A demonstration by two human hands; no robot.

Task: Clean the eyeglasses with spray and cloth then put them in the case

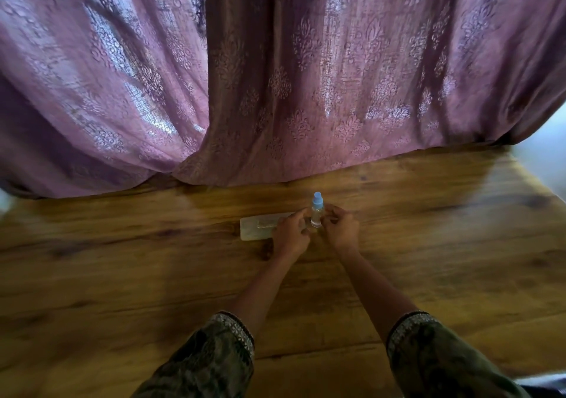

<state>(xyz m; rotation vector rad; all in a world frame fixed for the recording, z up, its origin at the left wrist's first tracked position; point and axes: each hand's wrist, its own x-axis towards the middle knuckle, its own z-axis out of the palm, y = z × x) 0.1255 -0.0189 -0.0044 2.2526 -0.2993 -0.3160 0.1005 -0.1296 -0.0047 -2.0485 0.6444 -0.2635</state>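
A small clear spray bottle (317, 212) with a blue cap stands upright on the wooden table (428, 244). Just left of it lies a pale, flat rectangular case (255, 230) with a brownish patch on top. My left hand (290, 237) and my right hand (342, 230) meet right in front of the bottle's base, fingers curled inward. They seem to pinch a thin, see-through pair of eyeglasses (307, 230) between them, but blur hides most of it. My left hand covers the case's right end. No cloth is clearly visible.
A pink patterned curtain (275, 91) hangs along the table's far edge and bunches onto the wood at the left. Bare wood stretches to both sides of my hands and toward me. My patterned sleeves (220, 358) fill the bottom.
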